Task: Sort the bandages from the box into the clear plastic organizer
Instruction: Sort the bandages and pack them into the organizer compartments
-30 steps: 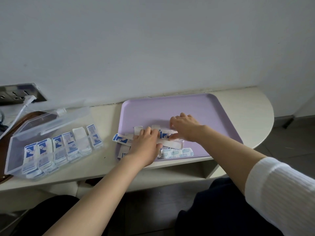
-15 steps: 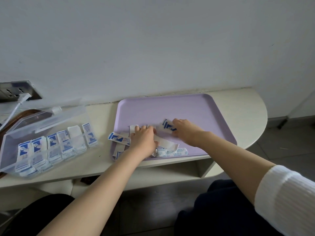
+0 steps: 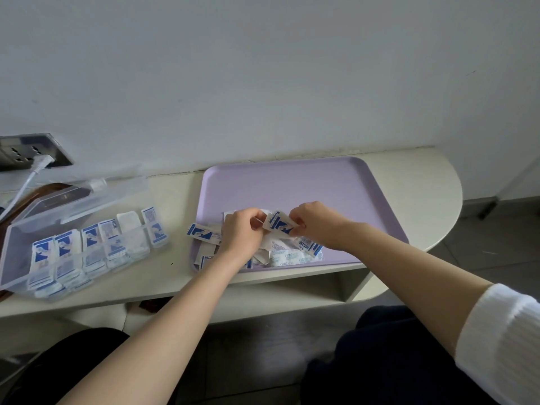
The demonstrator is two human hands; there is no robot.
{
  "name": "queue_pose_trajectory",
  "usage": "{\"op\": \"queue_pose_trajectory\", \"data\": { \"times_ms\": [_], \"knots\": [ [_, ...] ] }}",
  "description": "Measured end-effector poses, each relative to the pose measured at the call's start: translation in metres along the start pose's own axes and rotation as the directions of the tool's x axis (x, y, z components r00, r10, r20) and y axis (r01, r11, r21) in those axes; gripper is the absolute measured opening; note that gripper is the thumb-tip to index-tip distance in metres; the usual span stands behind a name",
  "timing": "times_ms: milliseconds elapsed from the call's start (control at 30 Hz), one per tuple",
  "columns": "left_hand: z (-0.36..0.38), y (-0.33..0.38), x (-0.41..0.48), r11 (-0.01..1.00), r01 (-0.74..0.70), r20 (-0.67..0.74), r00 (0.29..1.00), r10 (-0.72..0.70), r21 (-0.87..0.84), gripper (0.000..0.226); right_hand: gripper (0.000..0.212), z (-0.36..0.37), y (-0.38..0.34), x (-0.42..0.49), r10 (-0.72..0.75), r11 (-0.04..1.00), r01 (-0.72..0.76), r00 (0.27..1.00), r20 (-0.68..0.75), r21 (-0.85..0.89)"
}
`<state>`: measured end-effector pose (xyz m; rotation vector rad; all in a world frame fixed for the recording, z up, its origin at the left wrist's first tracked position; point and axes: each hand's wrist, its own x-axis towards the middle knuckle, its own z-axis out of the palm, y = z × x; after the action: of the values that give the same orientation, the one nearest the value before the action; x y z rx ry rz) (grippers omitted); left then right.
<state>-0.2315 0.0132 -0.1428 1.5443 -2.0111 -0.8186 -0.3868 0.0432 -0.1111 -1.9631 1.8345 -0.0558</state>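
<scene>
Together the left hand (image 3: 242,233) and right hand (image 3: 317,222) reach over the lilac tray (image 3: 336,182). Each pinches one end of a blue-and-white bandage (image 3: 279,224), seemingly just above the loose pile (image 3: 287,255) at the tray's front. Well left, the clear organizer (image 3: 16,252) lies open, its compartments holding bandages.

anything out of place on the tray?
One bandage packet straddles the purple tray's left rim, half off; other packets lie heaped at the near edge. The left hand and right hand pinch a lifted packet.
</scene>
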Motion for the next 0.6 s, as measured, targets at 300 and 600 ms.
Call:
{"op": "queue_pose_trajectory", "data": {
  "times_ms": [300, 600],
  "knots": [
    [0.004, 0.012, -0.007, 0.956, -0.271, -0.075, 0.957, 0.280, 0.108, 0.046, 0.030, 0.002, -0.001, 0.003, -0.145, 0.925, 0.013, 0.936, -0.320, -0.381],
    [0.016, 0.006, -0.005, 0.756, -0.350, 0.248, 0.935, 0.252, 0.553, 0.029, 0.042, 0.024, 0.007, 0.007, 0.244, 0.969, -0.248, 0.954, -0.175, -0.001]
  ]
}}
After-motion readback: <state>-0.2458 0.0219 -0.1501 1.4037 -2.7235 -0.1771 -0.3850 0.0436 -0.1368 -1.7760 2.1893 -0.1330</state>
